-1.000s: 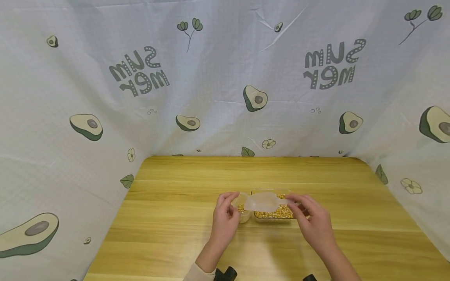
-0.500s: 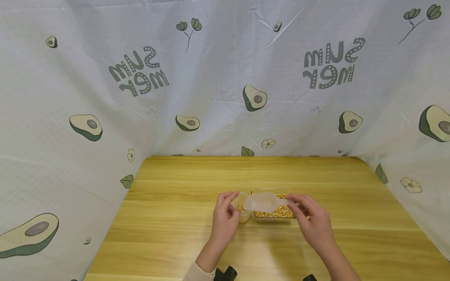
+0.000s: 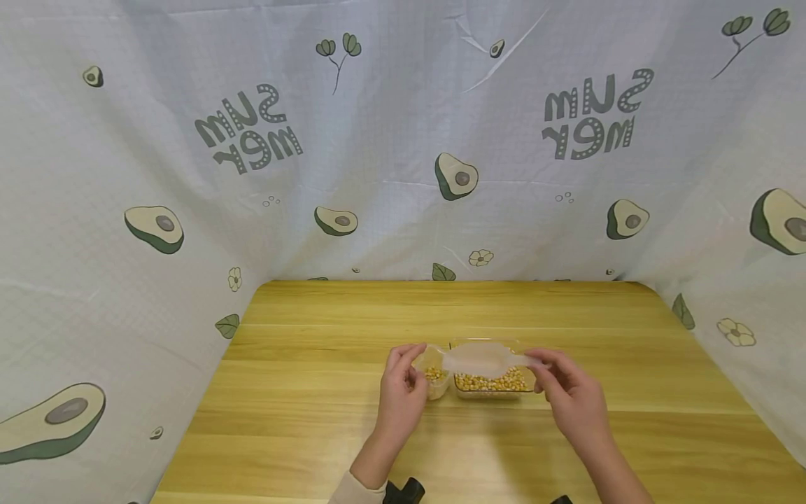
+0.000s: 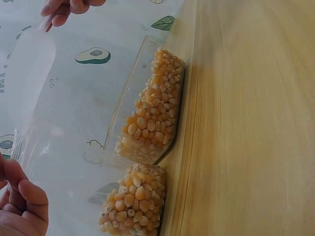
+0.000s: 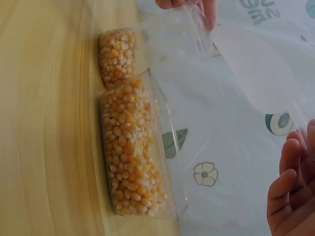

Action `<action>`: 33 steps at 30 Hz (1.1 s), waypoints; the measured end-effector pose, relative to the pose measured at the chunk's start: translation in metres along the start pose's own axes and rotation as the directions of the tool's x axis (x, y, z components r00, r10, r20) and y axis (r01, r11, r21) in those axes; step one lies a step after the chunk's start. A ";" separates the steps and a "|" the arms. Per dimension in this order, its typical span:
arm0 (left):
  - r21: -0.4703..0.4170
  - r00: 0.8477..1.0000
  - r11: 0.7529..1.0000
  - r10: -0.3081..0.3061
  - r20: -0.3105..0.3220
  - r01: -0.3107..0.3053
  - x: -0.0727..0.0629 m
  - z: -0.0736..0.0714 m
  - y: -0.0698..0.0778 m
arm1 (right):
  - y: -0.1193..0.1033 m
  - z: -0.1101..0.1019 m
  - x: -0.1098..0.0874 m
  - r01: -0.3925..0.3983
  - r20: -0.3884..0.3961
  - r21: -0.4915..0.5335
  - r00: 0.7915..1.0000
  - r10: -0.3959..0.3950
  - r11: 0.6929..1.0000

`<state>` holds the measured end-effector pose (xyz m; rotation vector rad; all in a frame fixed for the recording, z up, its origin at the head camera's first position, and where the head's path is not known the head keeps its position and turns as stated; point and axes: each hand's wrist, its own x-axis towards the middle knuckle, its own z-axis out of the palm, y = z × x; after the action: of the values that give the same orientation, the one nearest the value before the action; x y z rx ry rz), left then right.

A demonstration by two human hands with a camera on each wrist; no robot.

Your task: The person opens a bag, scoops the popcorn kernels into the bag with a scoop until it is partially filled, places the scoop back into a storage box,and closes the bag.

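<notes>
My left hand [image 3: 403, 388] pinches the upper edge of a clear plastic bag [image 3: 434, 389], which stands on the table with corn kernels [image 4: 133, 204] in its lower part. By its thin handle, my right hand [image 3: 576, 399] holds a translucent white scoop [image 3: 481, 359]. The scoop's front end is at the bag's mouth, close to my left fingers; whether it touches the bag I cannot tell. No kernels show in the scoop from these views. Below it, right beside the bag, a clear rectangular container [image 5: 171, 130] holds more loose kernels [image 5: 128, 147].
The wooden table [image 3: 327, 329] extends around the bag and container. White curtain [image 3: 390, 126] printed with avocados and flowers closes off the back and both sides. Dark wrist mounts [image 3: 406, 491] show at the bottom of the head view.
My right hand has drawn slightly to the right with the scoop, whose outline now looks flatter. My left hand stays in place on the bag.
</notes>
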<state>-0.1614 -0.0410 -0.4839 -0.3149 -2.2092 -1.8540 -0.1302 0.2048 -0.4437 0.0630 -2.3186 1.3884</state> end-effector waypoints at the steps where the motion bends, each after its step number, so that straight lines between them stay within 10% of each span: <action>1: -0.002 1.000 1.000 0.002 -0.003 -0.002 0.000 0.000 0.000 | 0.001 -0.001 0.000 -0.021 -0.001 0.008 1.000 0.021 1.000; 23: 0.007 1.000 1.000 -0.009 -0.011 0.009 -0.002 0.001 0.002 | 0.032 -0.025 0.000 -0.223 0.011 -0.001 0.975 0.223 0.975; 33: 0.002 1.000 1.000 -0.007 -0.009 0.007 -0.002 0.000 0.002 | 0.044 -0.030 0.000 -0.095 0.014 -0.224 0.995 0.101 0.970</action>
<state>-0.1588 -0.0402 -0.4827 -0.2985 -2.2086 -1.8533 -0.1314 0.2521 -0.4682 -0.1036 -2.5137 1.1681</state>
